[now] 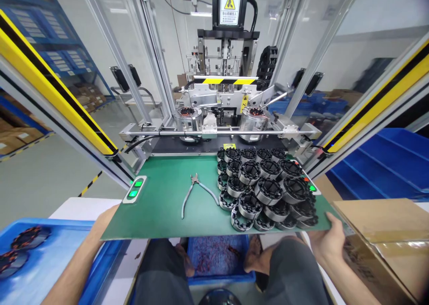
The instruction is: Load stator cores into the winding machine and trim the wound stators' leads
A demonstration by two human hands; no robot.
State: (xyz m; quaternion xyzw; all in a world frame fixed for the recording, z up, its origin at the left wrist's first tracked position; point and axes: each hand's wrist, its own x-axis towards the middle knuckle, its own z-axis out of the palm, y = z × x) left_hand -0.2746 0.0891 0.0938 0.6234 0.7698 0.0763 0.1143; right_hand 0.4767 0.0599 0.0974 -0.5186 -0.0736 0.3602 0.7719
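My left hand [110, 216] is at the left front edge of the green work table [161, 198]. Its fingers are hidden behind the table side. At the right front corner, my right hand [330, 240] grips the edge with the thumb on top; its other fingers are out of sight below. Black-and-silver motor stator cores [269, 190] stand stacked on the table's right half. Diagonal cutters [197, 191] with pale blue handles lie near the middle, handles spread toward me. Behind the table, two metal fixtures, one on the left [188, 119] and one on the right [254, 122], each hold a wound stator.
Green-lit buttons [135, 189] sit at the table's left side. A blue tray [67, 227] with wound stators is at left, cardboard boxes [378, 218] at right. A blue bin [219, 279] with scraps lies between my feet. Yellow-black guards [63, 88] flank the machine frame.
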